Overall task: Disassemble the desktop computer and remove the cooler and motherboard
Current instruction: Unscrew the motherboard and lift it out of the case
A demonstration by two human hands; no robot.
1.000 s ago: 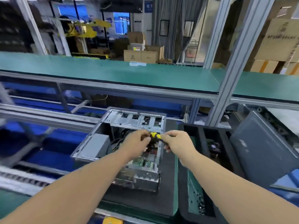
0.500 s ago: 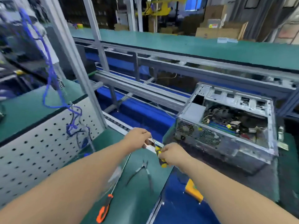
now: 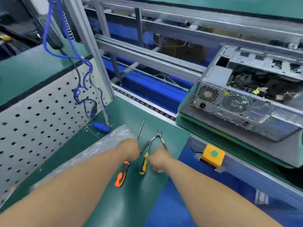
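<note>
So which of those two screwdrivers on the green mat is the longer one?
The orange-handled screwdriver, under the left hand: its thin shaft pokes out well beyond the knuckles. The yellow-handled screwdriver by the right hand is shorter.

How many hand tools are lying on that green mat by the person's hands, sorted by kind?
Screwdrivers: 2, an orange-handled screwdriver and a yellow-handled screwdriver
Pliers: 1, the black-handled pliers
Total: 3
</note>
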